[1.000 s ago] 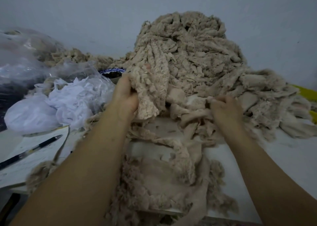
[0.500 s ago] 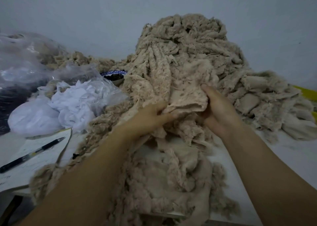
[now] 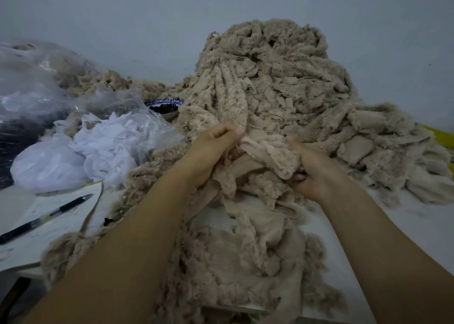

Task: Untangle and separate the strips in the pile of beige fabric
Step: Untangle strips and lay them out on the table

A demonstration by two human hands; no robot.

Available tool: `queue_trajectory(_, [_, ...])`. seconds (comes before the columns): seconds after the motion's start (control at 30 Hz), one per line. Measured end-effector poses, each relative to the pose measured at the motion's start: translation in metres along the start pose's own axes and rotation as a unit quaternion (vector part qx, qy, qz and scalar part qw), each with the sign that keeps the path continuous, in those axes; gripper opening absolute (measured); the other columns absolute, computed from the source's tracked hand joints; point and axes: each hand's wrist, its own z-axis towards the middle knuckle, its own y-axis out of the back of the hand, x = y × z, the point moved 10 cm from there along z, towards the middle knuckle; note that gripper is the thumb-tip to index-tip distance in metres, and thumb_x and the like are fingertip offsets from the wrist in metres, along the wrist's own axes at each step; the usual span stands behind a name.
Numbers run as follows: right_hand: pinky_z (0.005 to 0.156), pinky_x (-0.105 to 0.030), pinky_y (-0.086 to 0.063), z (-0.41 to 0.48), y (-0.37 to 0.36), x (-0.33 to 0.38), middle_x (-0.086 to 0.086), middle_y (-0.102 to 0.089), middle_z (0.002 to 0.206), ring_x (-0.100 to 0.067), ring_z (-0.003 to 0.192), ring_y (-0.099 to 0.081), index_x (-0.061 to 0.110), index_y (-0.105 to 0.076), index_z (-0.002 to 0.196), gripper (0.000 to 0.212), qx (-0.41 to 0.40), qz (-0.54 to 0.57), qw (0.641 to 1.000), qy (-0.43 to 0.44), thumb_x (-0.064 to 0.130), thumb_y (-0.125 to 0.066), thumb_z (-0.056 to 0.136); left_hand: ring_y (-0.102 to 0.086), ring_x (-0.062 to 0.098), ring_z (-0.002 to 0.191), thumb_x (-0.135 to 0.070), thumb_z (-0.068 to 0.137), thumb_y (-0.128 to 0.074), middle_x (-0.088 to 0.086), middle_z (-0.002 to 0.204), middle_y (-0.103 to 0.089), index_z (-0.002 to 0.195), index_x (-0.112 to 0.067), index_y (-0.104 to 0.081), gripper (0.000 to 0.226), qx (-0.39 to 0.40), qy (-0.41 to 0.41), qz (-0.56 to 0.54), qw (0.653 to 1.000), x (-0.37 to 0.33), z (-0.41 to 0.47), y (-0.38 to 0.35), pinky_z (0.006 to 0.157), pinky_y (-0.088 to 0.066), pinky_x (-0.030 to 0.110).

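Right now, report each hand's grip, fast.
Left hand: closed, pinching a fold of the beige fabric.
Right hand: closed, fingers curled round a bunch of the same fabric.

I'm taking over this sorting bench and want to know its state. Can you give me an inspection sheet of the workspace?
Surface: white table, largely covered by fabric.
Job's things: tall beige fabric pile at the back, more fabric trailing to the near edge; one strip lifted in front of the pile.
Clutter: pen on paper at left; white plastic bags; clear bag; blue-rimmed bowl, partly hidden; yellow thing at right edge.
Hands: left hand pinches the strip; right hand grips it, fingers curled.
Cables: nothing seen.
Surroundings: plain grey wall.
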Motion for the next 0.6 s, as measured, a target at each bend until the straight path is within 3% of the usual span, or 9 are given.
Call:
queue_trajectory(0.1, [0.041, -0.022, -0.040, 0.000, 0.001, 0.006, 0.001, -0.065, 0.073, -0.009, 0.049, -0.054, 0.011, -0.063, 0.116, 0.032, 0.015, -0.082, 0.995, 0.046, 0.038, -0.058, 0.099, -0.049, 0.006, 0.048, -0.025, 0.102, -0.054, -0.005, 0.064, -0.062, 0.088, -0.017, -0.067, 0.021, -0.025, -0.011, -0.018, 0.999, -0.016, 0.008, 0.004, 0.043, -0.037, 0.018])
queue_trajectory(0.17, [0.057, -0.022, -0.044, -0.005, -0.008, 0.018, 0.007, -0.063, 0.092, -0.007, 0.071, -0.058, 0.027, -0.059, 0.124, 0.040, 0.046, -0.189, 0.974, 0.117, 0.051, -0.062, 0.092, -0.043, 0.007, 0.044, -0.026, 0.103, -0.051, -0.006, 0.063, -0.060, 0.091, -0.016, -0.065, 0.021, -0.032, -0.003, -0.017, 0.999, -0.019, 0.011, 0.004, 0.039, -0.033, 0.019])
queue_trajectory(0.23, [0.077, -0.017, -0.043, -0.018, -0.033, 0.025, 0.019, -0.055, 0.113, 0.000, 0.101, -0.056, 0.044, -0.057, 0.114, 0.039, 0.106, -0.319, 0.919, 0.206, 0.063, -0.067, 0.081, -0.043, 0.010, 0.046, -0.025, 0.103, -0.051, -0.005, 0.063, -0.060, 0.092, -0.013, -0.065, 0.022, -0.016, 0.006, -0.042, 0.999, -0.022, 0.012, -0.002, 0.040, -0.033, 0.020])
queue_trajectory(0.3, [0.083, -0.010, -0.036, -0.027, -0.057, 0.017, 0.024, -0.045, 0.119, 0.005, 0.109, -0.046, 0.041, -0.054, 0.120, 0.050, 0.146, -0.441, 0.845, 0.265, 0.064, -0.068, 0.079, -0.047, 0.009, 0.049, -0.022, 0.103, -0.051, -0.004, 0.062, -0.059, 0.094, -0.009, -0.065, 0.021, 0.015, 0.005, -0.088, 0.996, -0.026, 0.011, -0.013, 0.042, -0.038, 0.020])
queue_trajectory(0.37, [0.089, -0.015, -0.037, -0.028, -0.071, 0.003, 0.018, -0.042, 0.124, -0.002, 0.115, -0.044, 0.031, -0.050, 0.135, 0.060, 0.156, -0.528, 0.787, 0.279, 0.058, -0.067, 0.084, -0.050, 0.007, 0.049, -0.020, 0.102, -0.051, -0.002, 0.061, -0.057, 0.094, -0.008, -0.065, 0.020, 0.054, 0.012, -0.138, 0.989, -0.029, 0.006, -0.025, 0.044, -0.042, 0.018])
queue_trajectory(0.4, [0.086, -0.017, -0.040, -0.027, -0.076, -0.004, 0.014, -0.049, 0.121, -0.005, 0.113, -0.050, 0.027, -0.055, 0.131, 0.050, 0.161, -0.553, 0.768, 0.279, 0.051, -0.066, 0.088, -0.050, 0.007, 0.050, -0.021, 0.101, -0.052, -0.002, 0.061, -0.057, 0.093, -0.008, -0.066, 0.021, 0.071, 0.016, -0.152, 0.986, -0.028, 0.004, -0.030, 0.047, -0.043, 0.018])
queue_trajectory(0.47, [0.065, -0.013, -0.039, -0.029, -0.075, -0.017, 0.011, -0.063, 0.093, -0.005, 0.088, -0.061, 0.024, -0.065, 0.101, 0.013, 0.168, -0.576, 0.759, 0.253, 0.035, -0.059, 0.095, -0.051, 0.009, 0.052, -0.023, 0.101, -0.053, -0.001, 0.061, -0.058, 0.089, -0.011, -0.070, 0.024, 0.094, 0.029, -0.153, 0.983, -0.019, -0.004, -0.042, 0.052, -0.042, 0.020])
queue_trajectory(0.5, [0.060, -0.014, -0.038, -0.030, -0.073, -0.026, 0.010, -0.063, 0.083, -0.001, 0.076, -0.060, 0.025, -0.064, 0.091, 0.012, 0.185, -0.581, 0.759, 0.227, 0.032, -0.056, 0.096, -0.051, 0.012, 0.052, -0.025, 0.101, -0.054, -0.001, 0.061, -0.059, 0.085, -0.014, -0.072, 0.026, 0.092, 0.035, -0.130, 0.987, -0.010, -0.008, -0.046, 0.051, -0.042, 0.021])
queue_trajectory(0.6, [0.067, -0.022, -0.044, -0.042, -0.069, -0.062, 0.014, -0.066, 0.088, 0.001, 0.073, -0.058, 0.028, -0.066, 0.100, 0.023, 0.277, -0.603, 0.737, 0.129, 0.041, -0.048, 0.101, -0.055, 0.008, 0.048, -0.029, 0.102, -0.052, -0.002, 0.063, -0.061, 0.081, -0.016, -0.070, 0.031, 0.053, 0.029, 0.039, 0.997, 0.017, -0.017, -0.049, 0.054, -0.044, 0.019])
